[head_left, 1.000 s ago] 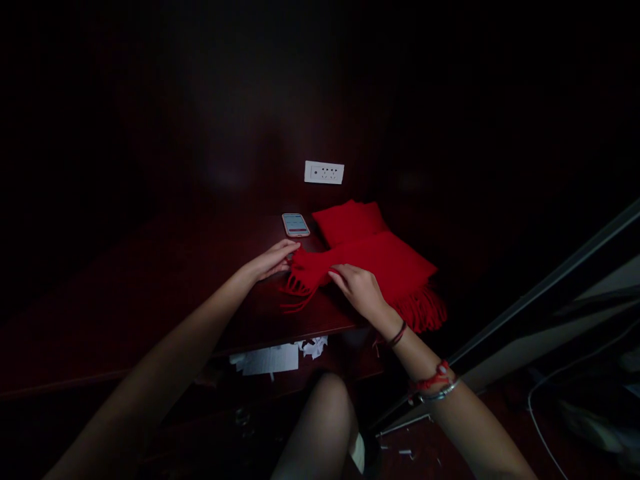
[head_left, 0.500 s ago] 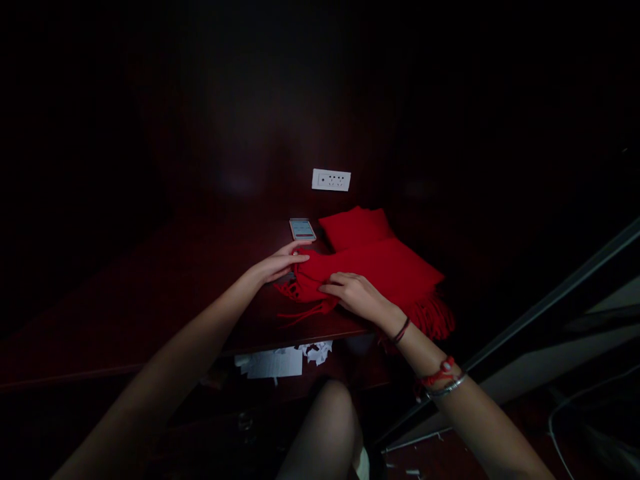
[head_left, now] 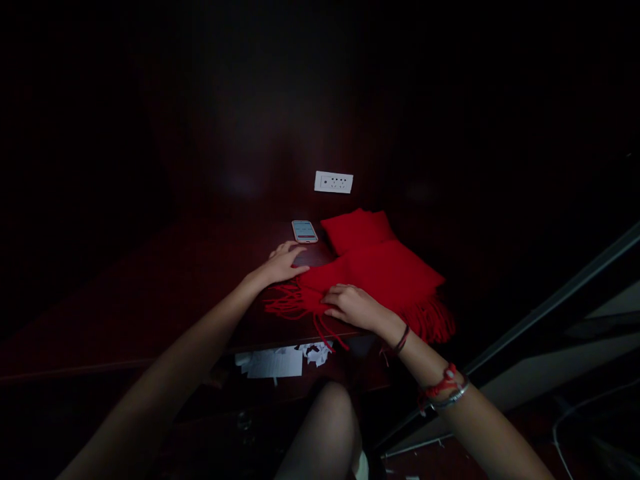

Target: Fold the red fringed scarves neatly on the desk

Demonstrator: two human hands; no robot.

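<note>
A red fringed scarf (head_left: 385, 273) lies folded on a dark wooden desk (head_left: 200, 293). My left hand (head_left: 280, 265) rests on the scarf's far left corner with curled fingers pressing on the cloth. At the near edge of the same end my right hand (head_left: 353, 307) presses down, fingers closed on the fabric. The end's fringe (head_left: 290, 303) spreads out flat to the left on the desk. A second folded red cloth (head_left: 356, 228) sits behind the scarf.
A phone (head_left: 305, 231) with a lit screen lies just beyond my left hand. A white wall socket (head_left: 333, 181) is on the back panel. Crumpled papers (head_left: 280, 360) lie under the desk edge. My knee (head_left: 325, 427) is below.
The fringed end of the scarf was bunched and lifted between my hands; now it is laid down flat, with the fringe spread out left. Both hands moved slightly down and left.
</note>
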